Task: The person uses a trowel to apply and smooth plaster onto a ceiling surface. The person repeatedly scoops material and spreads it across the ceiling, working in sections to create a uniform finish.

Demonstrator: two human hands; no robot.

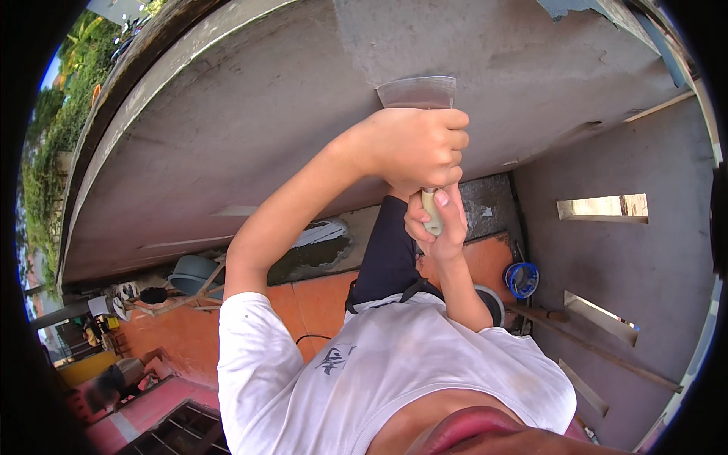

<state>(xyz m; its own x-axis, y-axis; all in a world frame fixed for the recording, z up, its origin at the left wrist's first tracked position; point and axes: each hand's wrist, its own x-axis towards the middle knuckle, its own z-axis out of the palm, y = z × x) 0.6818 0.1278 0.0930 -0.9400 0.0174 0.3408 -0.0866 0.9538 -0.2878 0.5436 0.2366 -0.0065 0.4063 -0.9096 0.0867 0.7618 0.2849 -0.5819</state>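
Note:
A wide-bladed scraper [418,92] lies with its metal blade up against the grey plastered wall [250,136] ahead of me. My left hand [431,148] is closed in a fist around the tool just below the blade and hides its neck. Lower down, my right hand [444,220] wraps the pale handle, its thumb lying along it. The blade's curved front edge touches or nearly touches the wall; I cannot tell which. Around it the wall is smooth grey, with a lighter patch above and to the left.
A side wall [591,265] with slot openings rises at right, a wooden pole [599,345] leaning there. Near its foot sits a blue bucket [522,279]. At left, a grey tub [193,274] rests by wooden framing on the orange floor [174,334]. Another person [117,379] is further back.

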